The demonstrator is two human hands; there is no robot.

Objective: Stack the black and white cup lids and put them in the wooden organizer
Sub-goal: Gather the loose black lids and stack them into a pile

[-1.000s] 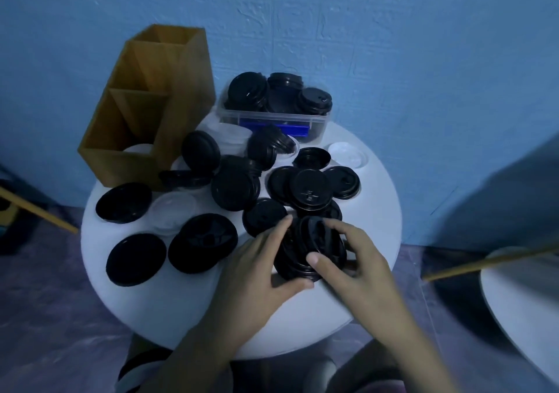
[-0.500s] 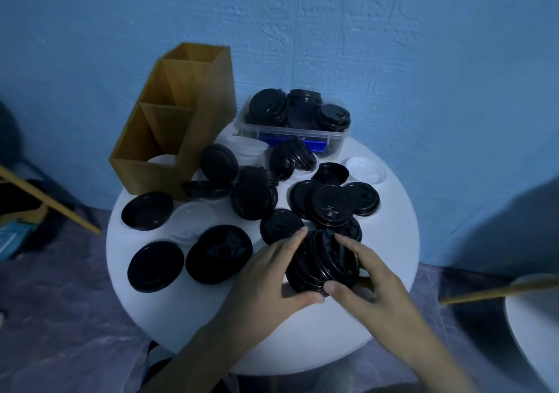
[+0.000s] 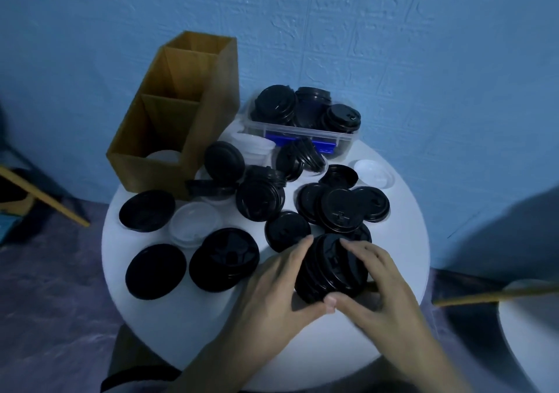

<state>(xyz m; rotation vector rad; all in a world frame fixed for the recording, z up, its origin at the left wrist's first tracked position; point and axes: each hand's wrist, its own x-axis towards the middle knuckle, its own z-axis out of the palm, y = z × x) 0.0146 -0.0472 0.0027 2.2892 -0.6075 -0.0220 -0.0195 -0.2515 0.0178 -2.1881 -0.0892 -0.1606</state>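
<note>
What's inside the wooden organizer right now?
The wooden organizer has white lids in its front compartment. The middle and back compartments show only bare wood; their floors are hidden behind dividers.

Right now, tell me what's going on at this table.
A person grips a stack of black lids at the near edge of the round white table, left hand and right hand on either side of it. Loose lids, black and white, lie across the table. The wooden organizer at the far left has a white lid in its nearest compartment. A clear bin behind holds more black lids.
</note>
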